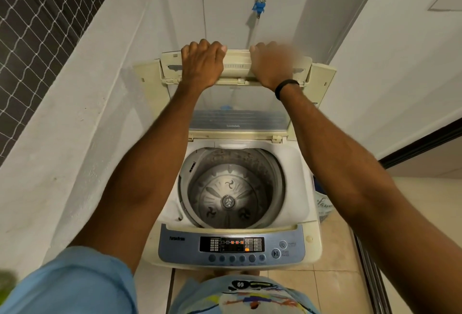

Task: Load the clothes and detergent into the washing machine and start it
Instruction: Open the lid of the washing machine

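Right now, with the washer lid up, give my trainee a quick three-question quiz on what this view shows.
1. True or false: the drum holds clothes.
2. The left hand and right hand both grip: A) the lid B) a detergent bottle C) a shirt.
3. Fill in: the display on the control panel is ___ (lit or dark).
Key: 1 false, it is bare; 2 A; 3 lit.

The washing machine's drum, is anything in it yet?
Empty: the drum shows its bare metal floor and central hub fully, with no clothes inside.
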Tool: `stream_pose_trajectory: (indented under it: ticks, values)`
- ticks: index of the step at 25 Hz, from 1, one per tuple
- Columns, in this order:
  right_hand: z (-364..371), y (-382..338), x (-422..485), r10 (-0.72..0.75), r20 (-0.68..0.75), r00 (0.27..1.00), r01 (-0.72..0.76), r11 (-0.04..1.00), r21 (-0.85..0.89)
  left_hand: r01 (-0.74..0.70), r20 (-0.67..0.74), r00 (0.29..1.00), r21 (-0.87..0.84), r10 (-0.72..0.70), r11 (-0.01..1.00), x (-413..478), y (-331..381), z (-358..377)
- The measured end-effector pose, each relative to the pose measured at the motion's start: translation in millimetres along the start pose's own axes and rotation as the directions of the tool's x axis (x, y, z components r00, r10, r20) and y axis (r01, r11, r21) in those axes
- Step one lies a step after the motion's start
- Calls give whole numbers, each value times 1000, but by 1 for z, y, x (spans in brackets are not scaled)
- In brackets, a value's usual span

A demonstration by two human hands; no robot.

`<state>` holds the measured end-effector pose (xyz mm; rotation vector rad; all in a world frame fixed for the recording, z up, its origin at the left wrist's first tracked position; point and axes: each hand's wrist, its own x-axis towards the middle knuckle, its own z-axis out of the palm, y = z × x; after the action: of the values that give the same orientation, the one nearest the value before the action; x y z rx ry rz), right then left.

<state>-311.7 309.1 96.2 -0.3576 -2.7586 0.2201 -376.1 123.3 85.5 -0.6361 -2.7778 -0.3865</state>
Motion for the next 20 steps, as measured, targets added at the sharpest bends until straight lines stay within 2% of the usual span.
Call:
stream_pose_trajectory:
  ticks: [3,6,8,11,14,20]
  values:
    - [-3,-1,-5,-5,-9,1000,5,1000,9,31,-40,999,-13,-31,999,-9,3,-4]
    - [-4,-3,-17,23,-32,999,-23,1000,18,155,-172,972,-41,-160,987,-33,19,-5]
    - [-4,-6,-27,67,-64,996,-65,997,32,165,-215,962,-30,-167,986,-54,29,-1]
    - [-7,-9,-44,102,-175,979,-89,993,83,161,-191,968,-27,-163,987,-71,31,0]
    - [-7,-6,-60,43,-254,966,-18,995,99,167,-155,973,-45,-172,985,-69,30,-6]
    - [-7,-2,-74,22,-229,973,5,993,116,136,-130,982,-35,-140,990,-74,33,-10]
